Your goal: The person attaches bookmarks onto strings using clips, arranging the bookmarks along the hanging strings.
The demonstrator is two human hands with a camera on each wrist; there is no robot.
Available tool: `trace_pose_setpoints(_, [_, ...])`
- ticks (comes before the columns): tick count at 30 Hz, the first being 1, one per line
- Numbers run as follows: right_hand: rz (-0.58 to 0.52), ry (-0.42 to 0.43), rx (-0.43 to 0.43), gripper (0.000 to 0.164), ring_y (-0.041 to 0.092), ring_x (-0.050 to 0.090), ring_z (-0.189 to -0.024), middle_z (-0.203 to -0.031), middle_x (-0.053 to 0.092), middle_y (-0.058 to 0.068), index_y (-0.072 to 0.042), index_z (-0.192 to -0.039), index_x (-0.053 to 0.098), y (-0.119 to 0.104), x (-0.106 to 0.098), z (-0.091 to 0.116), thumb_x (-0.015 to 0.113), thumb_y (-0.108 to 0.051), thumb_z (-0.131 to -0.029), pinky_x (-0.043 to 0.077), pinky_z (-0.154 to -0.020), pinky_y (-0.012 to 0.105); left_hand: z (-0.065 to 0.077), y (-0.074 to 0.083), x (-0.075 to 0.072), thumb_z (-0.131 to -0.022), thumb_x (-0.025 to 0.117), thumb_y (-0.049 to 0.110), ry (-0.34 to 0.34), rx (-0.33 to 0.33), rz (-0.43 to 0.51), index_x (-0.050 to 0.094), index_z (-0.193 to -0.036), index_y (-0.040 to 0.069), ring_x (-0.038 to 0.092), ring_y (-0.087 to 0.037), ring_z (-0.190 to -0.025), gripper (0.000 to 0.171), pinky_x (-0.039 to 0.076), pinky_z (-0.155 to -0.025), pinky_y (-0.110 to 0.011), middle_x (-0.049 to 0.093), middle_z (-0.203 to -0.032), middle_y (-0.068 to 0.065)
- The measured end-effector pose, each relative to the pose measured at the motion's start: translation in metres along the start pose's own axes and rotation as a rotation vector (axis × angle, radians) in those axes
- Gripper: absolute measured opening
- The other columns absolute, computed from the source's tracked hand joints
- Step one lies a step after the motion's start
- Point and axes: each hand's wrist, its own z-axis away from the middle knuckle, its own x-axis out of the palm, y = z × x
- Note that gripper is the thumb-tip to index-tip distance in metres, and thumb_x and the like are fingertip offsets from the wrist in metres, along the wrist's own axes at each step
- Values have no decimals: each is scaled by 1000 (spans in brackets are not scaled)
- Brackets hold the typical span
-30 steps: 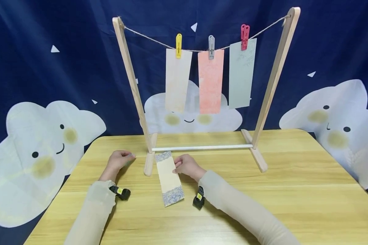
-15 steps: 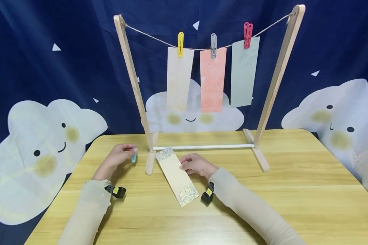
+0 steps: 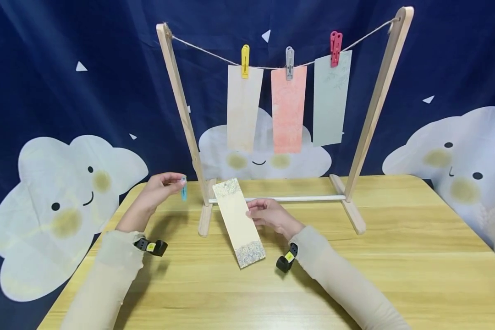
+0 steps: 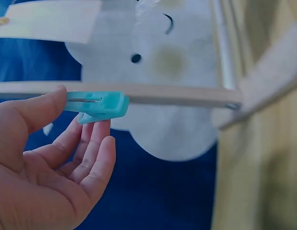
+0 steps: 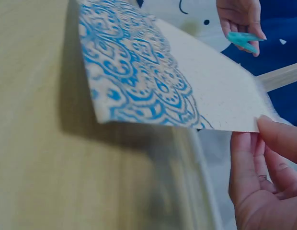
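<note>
My left hand (image 3: 162, 190) pinches a turquoise clothespin (image 4: 98, 104) between thumb and fingers, left of the rack's left post. In the head view the clothespin hangs downward from the fingertips. My right hand (image 3: 272, 214) grips the right long edge of a cream paper card (image 3: 238, 220) with blue lace-like patterns at both ends. The card is tilted, its top leaning left, in front of the rack's lower bar. In the right wrist view the thumb (image 5: 278, 136) lies on the card's face with the fingers behind it; the patterned end (image 5: 134, 67) is raised over the table.
A wooden rack (image 3: 379, 101) holds a twine line (image 3: 206, 54). From it hang a pale card (image 3: 243, 110) on a yellow clothespin (image 3: 245, 62), a coral card (image 3: 288, 112) on a grey one, and a grey-green card (image 3: 332, 101) on a red one. A cloud-print curtain hangs behind.
My left hand has risen from the table with the turquoise clothespin. My right hand has lifted the cream card and moved slightly right with it; the card now leans further left.
</note>
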Motion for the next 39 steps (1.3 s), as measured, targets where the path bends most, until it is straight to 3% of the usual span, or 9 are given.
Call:
trace_pose_setpoints(9, [34,124,-99,26,11,60,-76,-87,61,4,7,-110,58,-32,1,-2,64,0,-86,54,-77,31,-16,45,6,-93,61,22,130,31,-30,58,-120,-4,54,-3,-81,37,45,-73,-16,57,-91,9])
trace_pose_setpoints(15, [80,129,-183,23,11,60,-77,-88,63,2,7,-111,59,-52,4,-6,60,1,-89,54,-76,29,-24,73,3,-94,60,24,179,51,-19,58,-120,-2,52,-6,-83,37,45,-77,-16,55,-93,6])
trace_pose_setpoints(25, [54,206,-254,21,11,58,-82,-90,60,2,5,-108,60,-87,14,-11,62,-2,-88,52,-83,31,-40,123,-2,-90,65,19,202,186,12,62,-118,-1,58,-2,-81,34,46,-82,-21,65,-88,12])
trace_pose_setpoints(31, [56,225,-311,21,12,56,-82,-89,59,2,4,-108,61,-104,19,-19,62,-4,-89,52,-77,25,-50,155,-9,-88,67,20,238,180,58,62,-119,0,59,-4,-86,37,44,-95,-33,66,-88,11])
trace_pose_setpoints(39, [35,283,-413,21,11,56,-80,-88,61,1,5,-108,60,-125,23,-26,63,-3,-89,51,-74,22,-57,205,-15,-85,72,19,267,159,164,64,-117,3,60,-7,-86,37,46,-92,-28,65,-85,8])
